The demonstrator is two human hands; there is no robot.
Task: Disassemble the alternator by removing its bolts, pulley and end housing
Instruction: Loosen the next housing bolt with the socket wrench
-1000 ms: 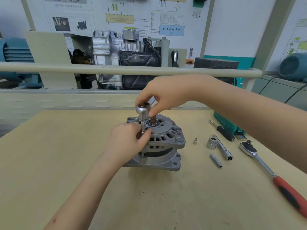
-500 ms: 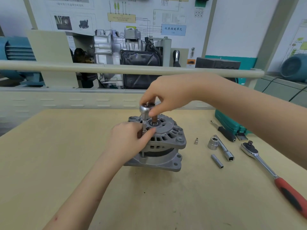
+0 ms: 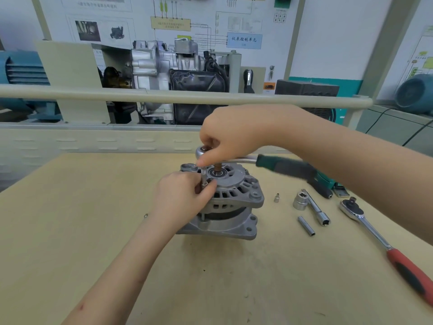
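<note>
The right hand [image 3: 230, 137] hangs over the alternator [image 3: 230, 202], its fingertips curled down and pinching the rounded chrome head of a small ratchet [image 3: 203, 152]; the ratchet's polished neck runs right into a dark green, rubbery handle that is blurred. Below the head a thin, knurled steel extension bar [image 3: 203, 177] stands upright, and the left hand [image 3: 181, 199] wraps its thumb and fingers around the bar's lower end, against the left edge of the alternator. Whatever the bar engages is hidden by the fingers. The alternator sits near the middle of the table [image 3: 70, 231], shaft end up: a cast aluminium front housing with slotted vents and lugs, a dark band of stator under it, and a wider grey rear housing with bolt ears resting flat on the board. A rusty brown shaft [image 3: 217, 169] rises from a black bearing ring at the centre, bare of any pulley. The table is a pale, matte wooden board with small scuffs. To the right lie a tiny metal bit [image 3: 276, 198], a wide chrome socket [image 3: 300, 201], a long deep socket on a bar [image 3: 319, 213], a slim tubular socket [image 3: 306, 225], and a large chrome ratchet with a red-and-black grip [image 3: 379, 242].
</note>
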